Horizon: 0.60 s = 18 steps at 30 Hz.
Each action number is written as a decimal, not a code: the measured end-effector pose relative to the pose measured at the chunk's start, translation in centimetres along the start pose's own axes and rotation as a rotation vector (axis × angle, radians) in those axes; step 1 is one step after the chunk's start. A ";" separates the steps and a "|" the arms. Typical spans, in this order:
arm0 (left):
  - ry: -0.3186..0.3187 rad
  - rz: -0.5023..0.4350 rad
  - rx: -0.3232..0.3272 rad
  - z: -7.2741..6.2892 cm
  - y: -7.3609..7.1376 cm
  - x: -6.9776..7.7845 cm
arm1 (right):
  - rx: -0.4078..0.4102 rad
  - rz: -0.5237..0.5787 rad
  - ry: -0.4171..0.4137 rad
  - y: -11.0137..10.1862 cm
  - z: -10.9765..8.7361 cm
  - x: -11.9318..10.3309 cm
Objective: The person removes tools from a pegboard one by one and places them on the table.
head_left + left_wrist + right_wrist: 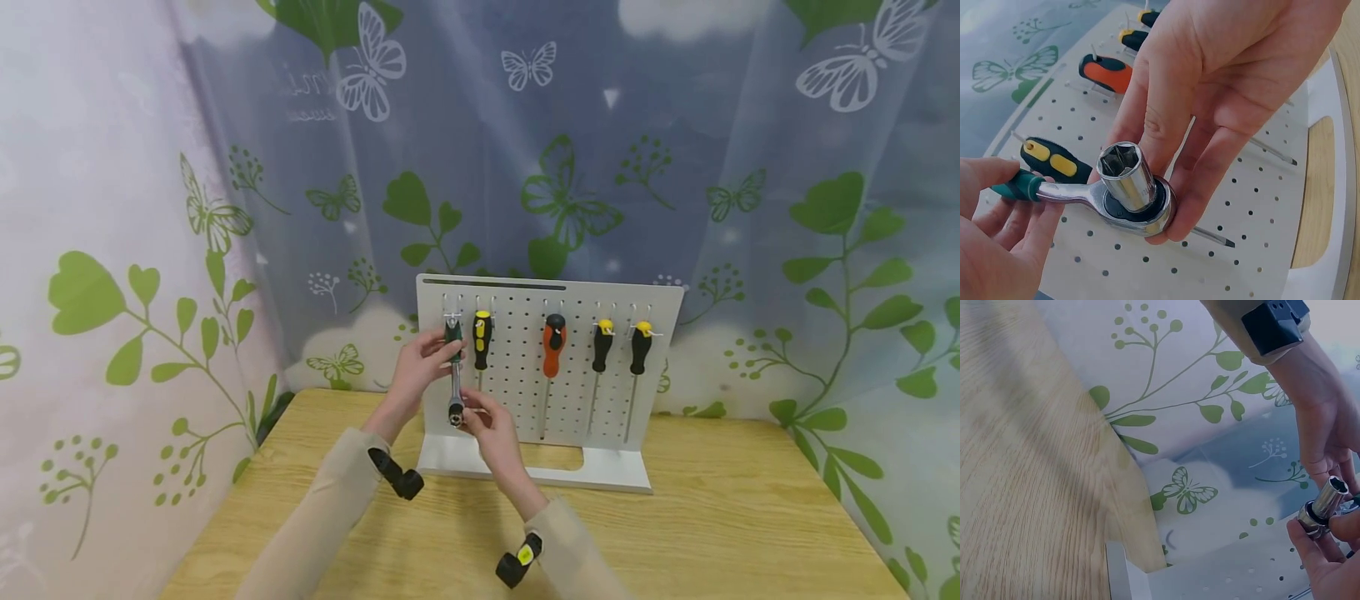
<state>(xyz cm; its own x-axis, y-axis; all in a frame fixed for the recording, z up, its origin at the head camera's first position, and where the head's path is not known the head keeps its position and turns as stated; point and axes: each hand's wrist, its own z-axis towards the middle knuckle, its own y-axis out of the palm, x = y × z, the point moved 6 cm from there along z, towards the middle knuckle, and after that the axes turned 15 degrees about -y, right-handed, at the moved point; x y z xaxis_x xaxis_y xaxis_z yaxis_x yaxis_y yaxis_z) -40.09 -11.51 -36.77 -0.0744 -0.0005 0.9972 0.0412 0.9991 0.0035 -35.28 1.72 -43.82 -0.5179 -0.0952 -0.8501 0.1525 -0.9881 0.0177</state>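
A chrome ratchet wrench [455,379] with a green handle [1021,185] is held in front of the left side of a white pegboard. My left hand [418,367] grips its handle between thumb and fingers, close below the leftmost hook. Lower down, my right hand [497,435] pinches the ratchet head [1147,225] from the right. A silver socket [1130,187] stands on that head, its hexagonal opening facing toward me. Thumb and fingertips of the right hand lie beside the socket in the right wrist view.
The pegboard [525,358] stands on a wooden table [720,492]. From its hooks hang a black-and-yellow screwdriver [482,342], an orange-and-black one [552,354], and two black ones with yellow tops [603,350] at right. A patterned curtain [480,125] hangs behind.
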 end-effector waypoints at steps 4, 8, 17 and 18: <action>-0.003 0.005 0.002 -0.5 0.0 0.4 | 0.002 -0.001 0.012 -0.1 -0.1 -0.4; 0.001 0.006 0.004 -0.7 0.0 0.6 | -0.004 0.000 0.006 -0.2 -0.2 -0.8; 0.008 0.014 -0.040 -1.7 0.1 0.6 | -0.024 0.010 0.003 -0.2 -0.9 -1.2; 0.005 0.011 -0.047 -1.8 0.1 0.4 | -0.030 0.007 0.005 -0.2 -1.1 -1.2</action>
<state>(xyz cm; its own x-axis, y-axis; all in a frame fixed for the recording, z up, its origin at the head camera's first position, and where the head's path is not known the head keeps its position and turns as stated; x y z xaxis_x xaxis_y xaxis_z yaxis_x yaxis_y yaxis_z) -38.36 -11.45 -36.19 -0.0685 0.0105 0.9976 0.0883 0.9961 -0.0045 -33.79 2.18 -43.37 -0.5125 -0.1016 -0.8526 0.1813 -0.9834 0.0082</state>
